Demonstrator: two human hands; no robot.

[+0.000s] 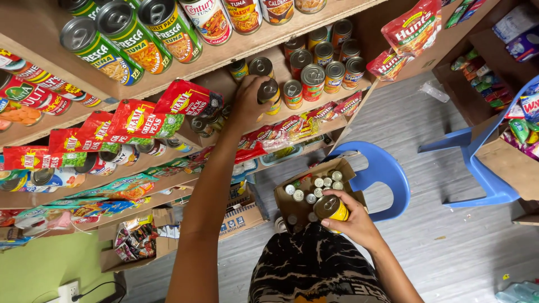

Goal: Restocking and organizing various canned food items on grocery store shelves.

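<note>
Overhead, left hand gripping shelf can, right hand — yellow can.

A small round can with a silver pull-tab top and yellow label stands on the wooden shelf, gripped by the left hand, just beside a row of similar cans. A second can, yellow-sided with a silver lid, lies tilted in the right hand above an open cardboard box of more cans
</note>
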